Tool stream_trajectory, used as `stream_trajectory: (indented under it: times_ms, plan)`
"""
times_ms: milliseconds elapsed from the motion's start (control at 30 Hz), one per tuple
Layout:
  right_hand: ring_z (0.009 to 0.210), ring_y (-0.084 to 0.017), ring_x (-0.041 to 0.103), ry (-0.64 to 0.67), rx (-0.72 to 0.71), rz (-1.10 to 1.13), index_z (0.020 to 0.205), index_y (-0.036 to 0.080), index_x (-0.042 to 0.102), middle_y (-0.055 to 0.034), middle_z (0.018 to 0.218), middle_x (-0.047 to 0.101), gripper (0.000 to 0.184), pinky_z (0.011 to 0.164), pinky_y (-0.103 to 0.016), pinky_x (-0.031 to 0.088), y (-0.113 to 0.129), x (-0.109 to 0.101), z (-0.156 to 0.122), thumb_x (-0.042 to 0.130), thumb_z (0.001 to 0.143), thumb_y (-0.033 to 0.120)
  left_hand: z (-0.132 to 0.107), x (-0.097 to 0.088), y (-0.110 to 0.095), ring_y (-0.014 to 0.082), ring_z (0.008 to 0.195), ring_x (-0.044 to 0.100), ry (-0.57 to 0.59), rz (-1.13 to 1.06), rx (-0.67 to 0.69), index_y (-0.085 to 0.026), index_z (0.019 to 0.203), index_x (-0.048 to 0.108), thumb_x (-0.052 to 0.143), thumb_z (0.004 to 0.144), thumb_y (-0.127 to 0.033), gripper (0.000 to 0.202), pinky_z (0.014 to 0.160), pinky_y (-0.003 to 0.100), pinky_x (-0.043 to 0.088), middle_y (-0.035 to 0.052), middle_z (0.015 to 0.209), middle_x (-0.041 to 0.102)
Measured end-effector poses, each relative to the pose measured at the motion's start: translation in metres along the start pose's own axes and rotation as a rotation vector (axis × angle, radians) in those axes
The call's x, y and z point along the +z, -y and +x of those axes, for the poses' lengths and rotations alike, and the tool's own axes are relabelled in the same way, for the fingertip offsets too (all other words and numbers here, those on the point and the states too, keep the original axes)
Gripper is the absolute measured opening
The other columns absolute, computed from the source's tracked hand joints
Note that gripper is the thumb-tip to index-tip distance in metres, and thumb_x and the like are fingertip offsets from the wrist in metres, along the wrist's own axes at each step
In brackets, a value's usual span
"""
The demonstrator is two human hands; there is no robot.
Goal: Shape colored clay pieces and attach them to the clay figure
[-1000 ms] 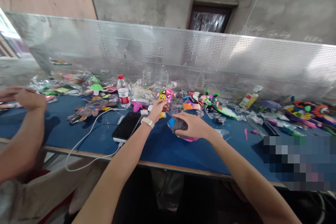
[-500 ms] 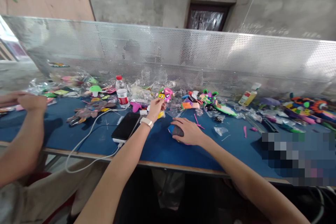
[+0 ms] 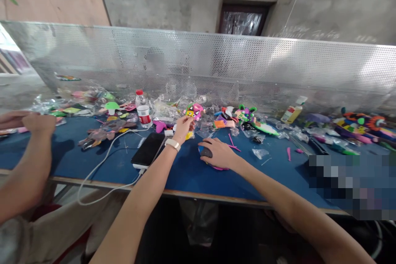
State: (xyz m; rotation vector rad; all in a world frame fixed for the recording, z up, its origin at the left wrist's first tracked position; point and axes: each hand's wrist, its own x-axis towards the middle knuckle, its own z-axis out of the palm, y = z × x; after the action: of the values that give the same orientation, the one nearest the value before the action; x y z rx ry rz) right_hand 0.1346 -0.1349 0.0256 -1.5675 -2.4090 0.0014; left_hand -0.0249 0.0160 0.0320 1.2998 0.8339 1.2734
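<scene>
My left hand, with a pale watch band on the wrist, pinches a pink and yellow cartoon-face piece just above the table. My right hand lies low over the blue table, its fingers curved over a rounded dark grey and blue piece. Pink shows at that piece's lower edge, and my palm hides most of it. Thin magenta strips lie just beyond my right hand. Beside my left forearm rests a black phone with a white cable.
A water bottle with a red cap stands at the back left. Coloured pieces and clear plastic wrapping line the perforated metal panel. A yellowish bottle stands at the right. Another person's hand is at the far left.
My right hand has shifted slightly left, together with the grey and blue piece under it. My left hand stays nearly still with the cartoon-face piece.
</scene>
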Motion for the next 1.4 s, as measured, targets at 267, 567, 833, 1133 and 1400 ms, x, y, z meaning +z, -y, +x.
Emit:
stream_trajectory:
  times_ms: [267,567,833,1133,1400]
  plan:
    - [0.135,-0.03,0.058,-0.263,0.12,0.067,0.147,0.029,0.059,-0.0092,0.151,0.058,0.054,0.113,-0.048,0.049,0.0,-0.043,0.008,0.066,0.097,0.048,0.001,-0.003,0.001,0.0113,0.054,0.06,-0.001,-0.016,0.008,-0.018,0.077,0.063,0.07,0.08,-0.036,0.019,0.052,0.023,0.045,-0.0006,0.068,0.065]
    - [0.125,-0.034,0.063,-0.099,0.106,0.216,0.137,0.026,0.067,-0.0114,0.142,0.064,0.048,0.11,-0.053,0.05,-0.012,-0.024,0.001,0.07,0.093,0.047,0.001,-0.002,0.0,0.0117,0.053,0.058,-0.022,0.002,-0.007,-0.018,0.077,0.064,0.067,0.084,-0.031,0.015,0.052,0.024,0.043,-0.0004,0.066,0.064]
    - [0.127,-0.038,0.065,-0.358,0.097,1.2,0.155,0.028,0.048,-0.0152,0.144,0.065,0.09,0.103,-0.061,0.053,-0.03,-0.065,-0.027,0.012,0.094,0.083,-0.015,0.006,-0.009,0.0169,0.069,0.063,0.026,0.412,0.377,-0.019,0.092,0.067,0.06,0.096,-0.038,0.02,0.072,0.029,0.051,0.0045,0.08,0.068]
    - [0.14,-0.037,0.057,-0.536,0.217,1.407,0.156,0.026,0.047,-0.0132,0.148,0.063,0.09,0.115,-0.06,0.046,-0.03,-0.045,-0.019,0.017,0.093,0.084,-0.061,0.035,-0.018,0.0273,0.127,0.059,0.231,0.619,0.89,-0.018,0.133,0.057,0.033,0.109,-0.04,0.04,0.112,0.042,0.046,0.0164,0.131,0.063]
    - [0.132,-0.033,0.061,-0.529,0.136,0.767,0.144,0.029,0.059,-0.0089,0.143,0.066,0.059,0.117,-0.053,0.045,-0.037,-0.063,0.004,0.063,0.094,0.061,-0.044,0.028,-0.013,0.0318,0.125,0.057,0.067,1.061,0.65,-0.019,0.126,0.062,0.04,0.104,-0.024,0.032,0.109,0.047,0.043,0.0157,0.128,0.066]
